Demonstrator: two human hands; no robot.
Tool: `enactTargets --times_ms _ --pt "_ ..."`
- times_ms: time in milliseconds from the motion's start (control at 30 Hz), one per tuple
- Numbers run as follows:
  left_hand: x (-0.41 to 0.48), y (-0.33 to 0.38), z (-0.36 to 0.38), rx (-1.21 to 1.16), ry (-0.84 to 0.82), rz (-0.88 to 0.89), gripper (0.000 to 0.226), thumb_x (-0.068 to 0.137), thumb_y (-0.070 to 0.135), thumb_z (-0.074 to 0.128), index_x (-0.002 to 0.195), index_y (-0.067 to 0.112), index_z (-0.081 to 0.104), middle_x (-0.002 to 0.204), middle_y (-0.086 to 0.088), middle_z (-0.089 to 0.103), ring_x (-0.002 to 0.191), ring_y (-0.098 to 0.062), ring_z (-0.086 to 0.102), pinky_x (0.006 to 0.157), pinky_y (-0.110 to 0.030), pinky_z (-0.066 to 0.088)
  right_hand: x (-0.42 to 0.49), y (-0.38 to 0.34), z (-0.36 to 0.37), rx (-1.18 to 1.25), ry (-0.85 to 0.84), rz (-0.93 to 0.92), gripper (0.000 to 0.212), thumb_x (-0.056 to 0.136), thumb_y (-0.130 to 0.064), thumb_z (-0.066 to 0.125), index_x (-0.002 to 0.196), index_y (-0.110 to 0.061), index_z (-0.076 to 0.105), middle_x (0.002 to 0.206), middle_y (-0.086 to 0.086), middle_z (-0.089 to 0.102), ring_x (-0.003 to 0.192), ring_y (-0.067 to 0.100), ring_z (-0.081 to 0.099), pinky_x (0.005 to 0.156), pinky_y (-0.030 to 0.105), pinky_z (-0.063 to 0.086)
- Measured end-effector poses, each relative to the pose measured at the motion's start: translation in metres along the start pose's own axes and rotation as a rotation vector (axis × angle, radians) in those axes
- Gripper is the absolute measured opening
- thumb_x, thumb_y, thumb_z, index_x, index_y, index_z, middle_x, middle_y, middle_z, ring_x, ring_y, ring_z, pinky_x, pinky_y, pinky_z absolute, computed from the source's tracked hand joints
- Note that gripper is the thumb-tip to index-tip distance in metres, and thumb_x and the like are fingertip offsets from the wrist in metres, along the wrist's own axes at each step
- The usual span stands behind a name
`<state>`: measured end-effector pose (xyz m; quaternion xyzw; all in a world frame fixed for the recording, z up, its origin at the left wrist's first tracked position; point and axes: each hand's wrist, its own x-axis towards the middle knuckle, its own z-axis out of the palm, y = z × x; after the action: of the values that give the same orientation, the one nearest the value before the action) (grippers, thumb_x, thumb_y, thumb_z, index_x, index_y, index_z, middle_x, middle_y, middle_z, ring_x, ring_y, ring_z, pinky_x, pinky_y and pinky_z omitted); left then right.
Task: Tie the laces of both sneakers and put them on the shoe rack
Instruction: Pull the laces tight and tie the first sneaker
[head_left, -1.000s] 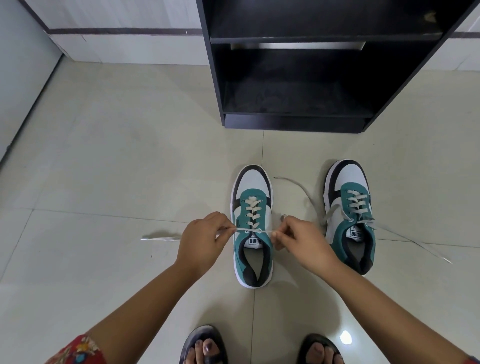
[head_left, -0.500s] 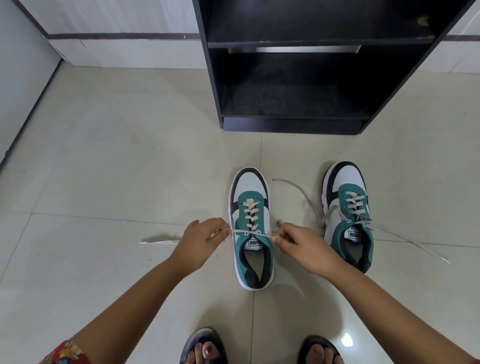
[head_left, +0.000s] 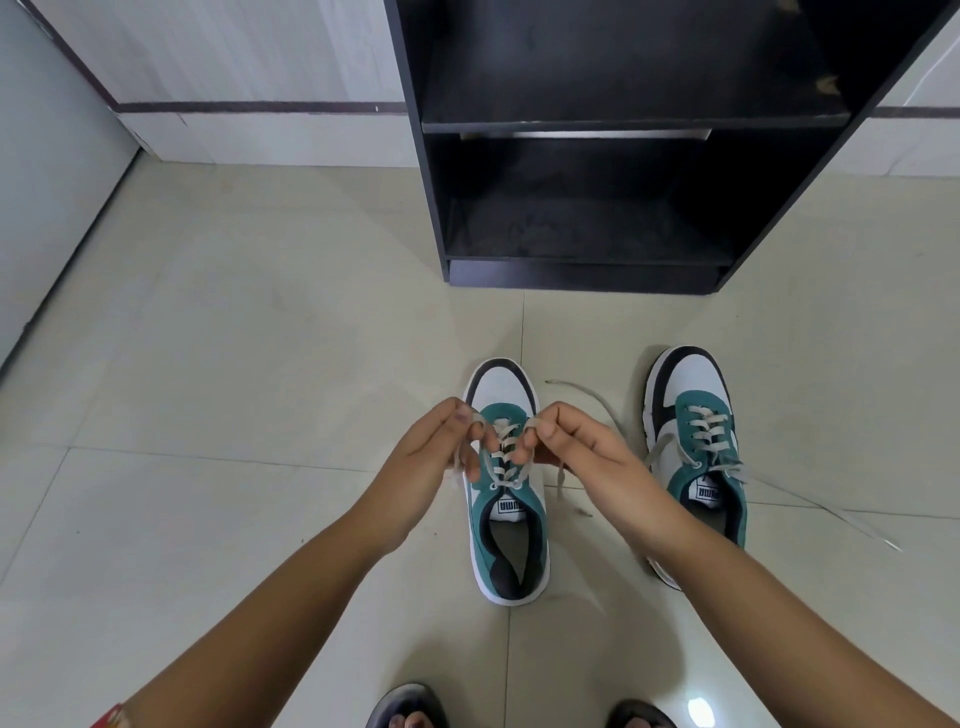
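Two teal, white and black sneakers stand on the tiled floor, toes toward the black shoe rack. Over the left sneaker both hands are raised. My left hand pinches one end of its grey lace in a loop, and my right hand pinches the other end. The two ends run up from the top eyelets to my fingertips, which nearly meet. The right sneaker stands untied, with its grey laces trailing loose over the floor on both sides.
The rack has open dark shelves with nothing on them. A white wall with a dark stripe runs behind it, and a grey panel closes the left side. My feet in dark sandals stand at the bottom edge.
My hands were pulling the lace ends taut sideways, low over the shoe. Now both have lifted and come together above the left sneaker, each holding a lace end.
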<state>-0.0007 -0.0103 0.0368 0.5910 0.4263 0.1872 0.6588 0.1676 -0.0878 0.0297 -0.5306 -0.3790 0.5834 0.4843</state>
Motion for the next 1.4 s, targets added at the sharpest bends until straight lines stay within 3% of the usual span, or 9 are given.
enactTargets --times_ms 133,267,433,600,733,933,1067,1200,1400 --pt "-0.003 -0.003 0.008 0.072 -0.026 0.046 0.026 0.101 0.016 0.030 0.098 0.002 0.052 0.084 0.000 0.060 0.061 -0.008 0.053 0.064 -0.014 0.044 0.002 0.013 0.002 0.042 0.035 0.082 0.026 0.100 -0.012 0.037 0.100 -0.008 0.062 0.083 0.012 0.060 0.085 0.024 0.056 0.085 0.033 0.046" --pt "-0.003 -0.011 0.007 0.121 -0.080 0.097 0.024 0.100 0.011 0.033 0.104 0.013 0.056 0.080 0.010 0.059 0.062 -0.009 0.050 0.063 -0.019 0.044 0.003 0.023 0.002 0.035 0.072 0.077 0.025 0.098 -0.002 0.039 0.111 0.000 0.061 0.080 0.010 0.062 0.077 0.014 0.059 0.078 0.023 0.051" --pt "-0.001 -0.011 0.006 0.149 -0.160 0.090 0.016 0.097 0.011 0.044 0.108 0.021 0.051 0.072 0.008 0.062 0.062 -0.004 0.052 0.058 -0.021 0.040 0.006 0.031 0.005 0.087 0.144 0.036 0.018 0.094 0.006 0.044 0.097 -0.012 0.041 0.074 0.004 0.073 0.072 0.022 0.062 0.070 0.026 0.052" --pt "0.005 -0.009 0.006 0.061 -0.110 -0.073 0.045 0.092 0.012 0.055 0.129 0.029 0.037 0.074 0.001 0.066 0.058 -0.001 0.056 0.056 -0.017 0.042 0.005 0.033 0.005 -0.165 0.155 -0.055 0.014 0.090 -0.010 0.053 0.096 -0.022 0.047 0.082 0.003 0.073 0.081 0.023 0.066 0.078 0.035 0.051" --pt "0.009 -0.012 0.005 -0.003 -0.092 -0.127 0.020 0.087 0.008 0.061 0.107 0.006 0.062 0.067 -0.001 0.070 0.058 -0.006 0.058 0.051 -0.018 0.038 0.002 0.030 0.007 -0.302 0.078 -0.059 0.017 0.091 0.001 0.050 0.093 -0.016 0.051 0.076 -0.016 0.070 0.074 -0.001 0.064 0.072 0.013 0.047" --pt "0.007 -0.015 0.009 0.000 -0.016 -0.146 0.010 0.087 0.010 0.061 0.093 0.002 0.062 0.067 -0.002 0.068 0.059 -0.009 0.055 0.051 -0.018 0.037 0.000 0.033 0.003 -0.239 0.023 -0.042 0.010 0.092 -0.010 0.056 0.096 -0.018 0.054 0.088 0.003 0.072 0.084 0.012 0.066 0.079 0.027 0.052" --pt "0.004 -0.014 0.010 -0.044 0.005 -0.128 0.003 0.084 0.008 0.065 0.085 0.006 0.063 0.071 -0.002 0.064 0.056 -0.005 0.053 0.051 -0.013 0.039 0.002 0.032 0.007 -0.016 0.115 0.020 0.008 0.096 -0.010 0.049 0.091 -0.006 0.054 0.065 0.005 0.070 0.062 0.016 0.065 0.066 0.024 0.053" --pt "0.003 -0.015 0.008 0.273 0.053 0.053 0.008 0.075 0.016 0.075 0.075 0.017 0.068 0.063 0.015 0.061 0.054 -0.003 0.045 0.054 -0.013 0.037 0.007 0.027 0.010 0.165 0.096 0.227 0.018 0.097 -0.005 0.043 0.087 -0.001 0.057 0.055 0.005 0.066 0.049 0.012 0.060 0.054 0.020 0.051" --pt "0.007 -0.027 -0.001 1.152 -0.096 0.779 0.009 0.081 0.019 0.059 0.090 0.020 0.060 0.108 0.002 0.065 0.065 -0.018 0.058 0.054 -0.026 0.046 0.012 0.025 0.005 0.102 0.073 0.400 0.026 0.091 -0.005 0.050 0.073 -0.005 0.069 0.056 0.005 0.065 0.049 0.013 0.057 0.053 0.017 0.049"
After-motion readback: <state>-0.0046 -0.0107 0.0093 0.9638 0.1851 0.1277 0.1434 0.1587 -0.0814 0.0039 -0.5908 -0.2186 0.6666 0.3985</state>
